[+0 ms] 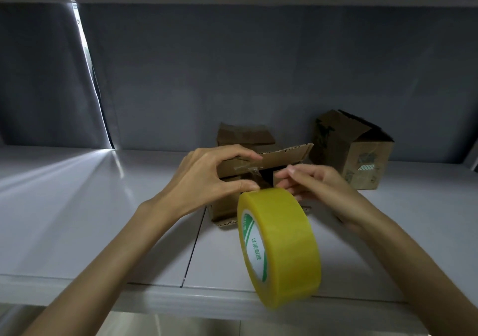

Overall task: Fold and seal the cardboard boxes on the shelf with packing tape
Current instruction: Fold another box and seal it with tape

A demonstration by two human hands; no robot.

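Box point(258, 170), centre frame, on shelf point(77, 206): left hand point(207, 178) fingers clamp flap down; right hand point(318, 188) fingers pinch tape strip off roll point(279, 247), likely for sealing.

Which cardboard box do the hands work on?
The front box, its flaps open, under both hands. The other box stands apart, behind and to the right.
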